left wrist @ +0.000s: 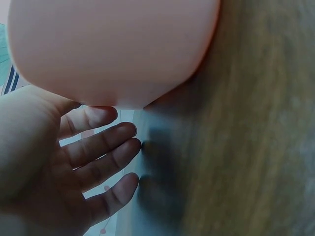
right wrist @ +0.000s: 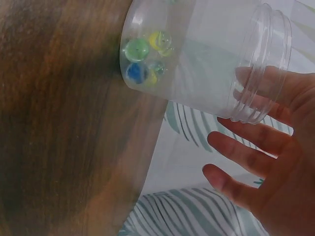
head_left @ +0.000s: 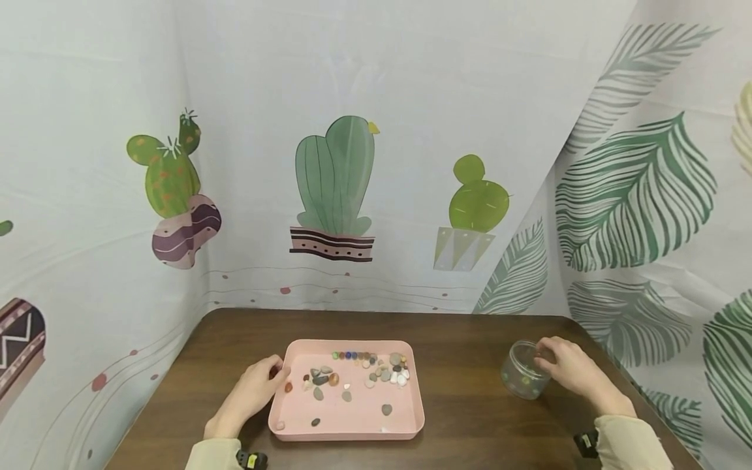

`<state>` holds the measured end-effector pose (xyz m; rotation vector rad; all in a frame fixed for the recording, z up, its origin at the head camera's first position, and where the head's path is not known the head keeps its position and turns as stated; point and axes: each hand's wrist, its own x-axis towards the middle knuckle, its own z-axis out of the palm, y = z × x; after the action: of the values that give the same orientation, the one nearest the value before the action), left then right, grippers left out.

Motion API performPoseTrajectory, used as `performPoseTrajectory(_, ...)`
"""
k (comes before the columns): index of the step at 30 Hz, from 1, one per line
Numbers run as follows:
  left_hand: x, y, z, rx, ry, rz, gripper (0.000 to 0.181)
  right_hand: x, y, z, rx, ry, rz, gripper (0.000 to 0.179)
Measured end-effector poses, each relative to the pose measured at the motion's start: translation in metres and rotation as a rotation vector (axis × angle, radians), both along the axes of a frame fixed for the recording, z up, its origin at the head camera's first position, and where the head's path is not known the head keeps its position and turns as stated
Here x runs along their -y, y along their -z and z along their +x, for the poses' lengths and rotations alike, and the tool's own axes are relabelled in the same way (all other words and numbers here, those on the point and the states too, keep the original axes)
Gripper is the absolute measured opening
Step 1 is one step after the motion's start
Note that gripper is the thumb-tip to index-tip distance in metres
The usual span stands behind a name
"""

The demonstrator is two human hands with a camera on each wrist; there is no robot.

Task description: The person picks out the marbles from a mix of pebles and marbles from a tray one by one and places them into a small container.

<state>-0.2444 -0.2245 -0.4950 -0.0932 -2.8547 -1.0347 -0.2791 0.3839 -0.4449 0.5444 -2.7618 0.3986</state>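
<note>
A pink tray (head_left: 346,436) lies on the table with small stones and a short row of marbles in it. At its left side, my left hand (head_left: 254,390) holds the rim, the thumb passing behind the wall in the left wrist view. The other left fingers (left wrist: 106,160) stay outside, below the tray. Far to the right is a clear, lidless jar (head_left: 525,371) with green, yellow and blue marbles (right wrist: 138,50) at its bottom. My right hand (head_left: 571,369) grips the jar's threaded mouth by thumb and index finger, seen through the plastic; its remaining fingers spread beside the neck.
Both objects are on a dark brown wooden table (head_left: 464,365). Hanging cloth (head_left: 405,196) printed with cacti and leaves encloses the back and sides. Brown table surface separates the tray from the jar.
</note>
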Motion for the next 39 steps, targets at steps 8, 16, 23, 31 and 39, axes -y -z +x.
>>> performPoseTrajectory(8, 0.0, 0.002, 0.0, 0.002, 0.002, -0.003, 0.011, 0.0, 0.003, -0.001, -0.013, 0.01, -0.006, 0.017)
performPoseTrajectory(16, 0.002, 0.004, -0.002, 0.002, 0.008, -0.009, 0.011, 0.003, 0.0, -0.002, -0.054, -0.009, -0.019, 0.016)
performPoseTrajectory(23, 0.002, 0.002, -0.001, 0.002, 0.013, -0.004, 0.012, 0.025, -0.016, -0.006, -0.106, -0.024, -0.001, 0.015)
performPoseTrajectory(31, 0.001, 0.002, -0.002, 0.007, 0.001, -0.017, 0.012, 0.075, -0.028, -0.016, -0.112, -0.121, 0.026, 0.01)
performPoseTrajectory(39, 0.001, -0.002, 0.001, -0.007, 0.011, -0.023, 0.012, 0.139, -0.031, -0.03, -0.055, -0.272, 0.013, 0.011)
